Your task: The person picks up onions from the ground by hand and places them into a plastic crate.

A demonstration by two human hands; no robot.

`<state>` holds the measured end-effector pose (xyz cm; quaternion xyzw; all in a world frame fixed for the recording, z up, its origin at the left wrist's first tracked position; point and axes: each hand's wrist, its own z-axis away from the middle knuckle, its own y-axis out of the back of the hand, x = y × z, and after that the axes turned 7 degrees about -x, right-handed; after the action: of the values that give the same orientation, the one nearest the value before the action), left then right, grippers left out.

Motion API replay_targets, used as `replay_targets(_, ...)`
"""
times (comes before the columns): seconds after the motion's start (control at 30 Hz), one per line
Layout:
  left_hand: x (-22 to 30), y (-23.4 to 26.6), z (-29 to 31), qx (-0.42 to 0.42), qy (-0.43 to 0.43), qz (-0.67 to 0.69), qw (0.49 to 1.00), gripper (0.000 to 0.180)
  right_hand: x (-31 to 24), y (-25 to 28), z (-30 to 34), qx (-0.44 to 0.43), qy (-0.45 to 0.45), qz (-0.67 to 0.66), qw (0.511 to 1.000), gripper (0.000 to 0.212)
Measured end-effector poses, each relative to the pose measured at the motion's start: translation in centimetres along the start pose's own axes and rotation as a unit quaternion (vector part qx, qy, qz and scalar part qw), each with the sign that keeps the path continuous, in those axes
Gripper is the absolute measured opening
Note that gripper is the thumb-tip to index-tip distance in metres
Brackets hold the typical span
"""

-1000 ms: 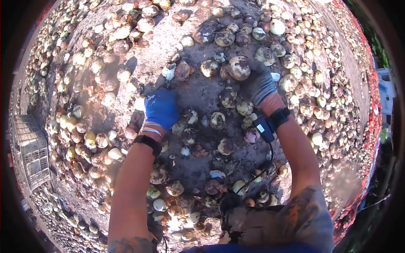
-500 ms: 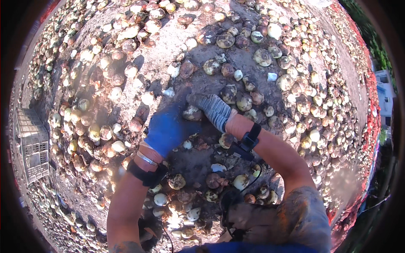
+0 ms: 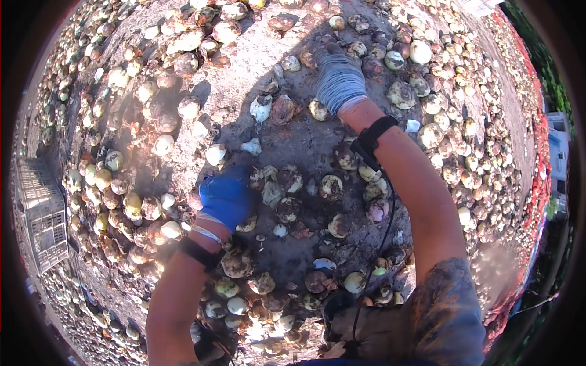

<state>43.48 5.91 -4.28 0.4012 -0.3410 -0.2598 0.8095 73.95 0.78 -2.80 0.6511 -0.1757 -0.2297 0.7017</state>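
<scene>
Onions with dirty, dark skins lie scattered on the soil around both hands. My left hand (image 3: 227, 192), in a blue glove, is curled closed low over the ground; its fingertips are blurred, and what it holds, if anything, is hidden. Just right of it sit a pale onion with loose skin (image 3: 273, 192) and a brown-stained onion (image 3: 288, 209). My right hand (image 3: 339, 78), in a grey striped knit glove, reaches farther out, down among several onions. Its fingers are lost in shadow, so their grip does not show. A whitish onion (image 3: 318, 110) lies by its wrist side.
A slatted plastic crate (image 3: 44, 213) stands at the far left. Onions cover the ground on every side, with a bare strip of soil (image 3: 259, 52) ahead. Red netting or sacks (image 3: 540, 177) line the right edge. A cable (image 3: 381, 244) hangs by my right forearm.
My hands were together around an onion; now they are apart. The right has moved far forward, the left slightly down and left. That onion is out of the hands' former meeting place.
</scene>
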Motion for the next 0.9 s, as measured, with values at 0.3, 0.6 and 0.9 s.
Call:
replay_targets(0.3, 1.2, 1.3, -0.6, -0.031, 0.002, 0.011, 0.999, 0.067, -0.4, -1.1, -8.3, -0.090, -0.063, 0.038, 0.993, 0.055)
replay_targets(0.6, 2.0, 0.8, -0.6, -0.053, 0.002, -0.005, 0.999, 0.067, -1.2, -0.3, 5.0, -0.153, -0.037, -0.930, 0.332, 0.059)
replay_targets(0.9, -1.6, 2.8, 7.3, 0.012, 0.038, 0.267, 0.963, 0.069, -9.9, 2.5, 17.5, -0.310, -0.033, -0.874, 0.374, 0.047)
